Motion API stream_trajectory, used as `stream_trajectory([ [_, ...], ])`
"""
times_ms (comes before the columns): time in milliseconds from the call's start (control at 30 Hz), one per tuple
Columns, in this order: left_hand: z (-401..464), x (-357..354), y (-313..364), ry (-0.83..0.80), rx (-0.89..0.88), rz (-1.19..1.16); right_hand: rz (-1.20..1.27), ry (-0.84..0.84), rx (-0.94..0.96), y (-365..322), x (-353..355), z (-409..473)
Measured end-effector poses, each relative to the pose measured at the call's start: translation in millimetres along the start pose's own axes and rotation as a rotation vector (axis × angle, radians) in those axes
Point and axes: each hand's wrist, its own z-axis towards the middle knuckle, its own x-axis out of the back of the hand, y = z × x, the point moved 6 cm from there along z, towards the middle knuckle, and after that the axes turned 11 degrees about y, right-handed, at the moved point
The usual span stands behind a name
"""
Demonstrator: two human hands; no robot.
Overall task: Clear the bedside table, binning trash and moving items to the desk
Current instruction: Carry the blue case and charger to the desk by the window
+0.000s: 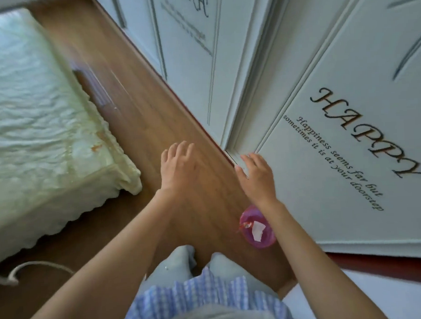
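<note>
A quilted, pale green bed with a scalloped edge is filling the left side, and a grey cord is trailing on the floor below it. The floor is smooth brown wood-grain. The left hand is hovering over it, fingers spread wide and holding nothing. The right hand is likewise empty and open, reaching toward the edge of a white panelled door with dark lettering. Under the right forearm a small round purple bin is standing on the floor, holding a white paper scrap and a red wrapper. Judging by this, binning is under way; the next move probably calls for turning back to the bedside table, which is not showing here.
</note>
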Motion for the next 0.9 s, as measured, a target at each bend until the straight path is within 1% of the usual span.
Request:
stream_trajectory([
  [100,-13,20,-12,0.051,0.115,0.041,0.015,-0.069,0.148,-23,-5,7],
  [167,-29,29,-24,0.073,0.226,0.07,0.027,-0.121,0.24,-38,-8,9],
  [333,-83,44,-56,0.076,0.506,0.116,0.039,-0.242,0.454,-88,-22,6],
  [433,-118,63,-78,0.12,0.626,0.151,0.047,-0.299,0.583,-128,-36,-5],
  [667,-216,112,-145,0.208,0.894,0.215,0.103,-0.379,0.838,-237,-59,-69],
  [900,-331,150,-205,0.309,1.111,0.229,0.125,-0.463,1.05,-337,-88,-163],
])
